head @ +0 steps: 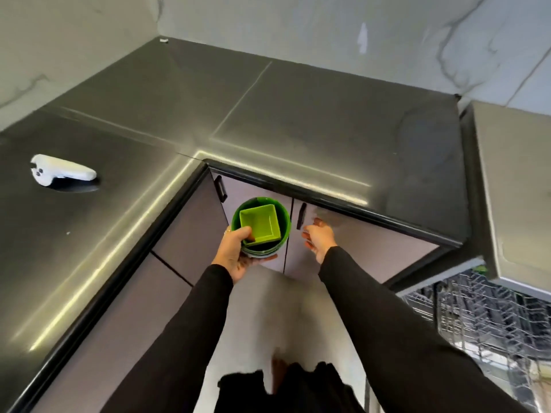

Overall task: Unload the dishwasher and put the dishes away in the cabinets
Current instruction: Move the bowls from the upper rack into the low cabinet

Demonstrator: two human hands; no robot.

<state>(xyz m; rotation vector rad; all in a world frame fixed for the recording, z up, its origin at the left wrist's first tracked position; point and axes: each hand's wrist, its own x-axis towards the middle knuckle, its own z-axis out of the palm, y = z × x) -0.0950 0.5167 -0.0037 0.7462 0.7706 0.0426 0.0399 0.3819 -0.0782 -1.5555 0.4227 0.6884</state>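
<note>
- A person's left hand grips a stack of dishes from below, thumb hooked over the near rim, in front of the corner cabinet doors.
- The load looks rigid, smooth and probably breakable (best carried with the palm under its base).
- A lime square dish nests in a round dark-green bowl.
- The right hand, fingers loosely apart and empty, hangs just beside the black door handle.
- The dishwasher rack stands open at right.

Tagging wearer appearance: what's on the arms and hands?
Both arms wear long, close-fitting black sleeves reaching the wrists. Left hand and right hand are bare, no gloves. A ring seems to show on a left finger; no watch or markings visible.
</note>
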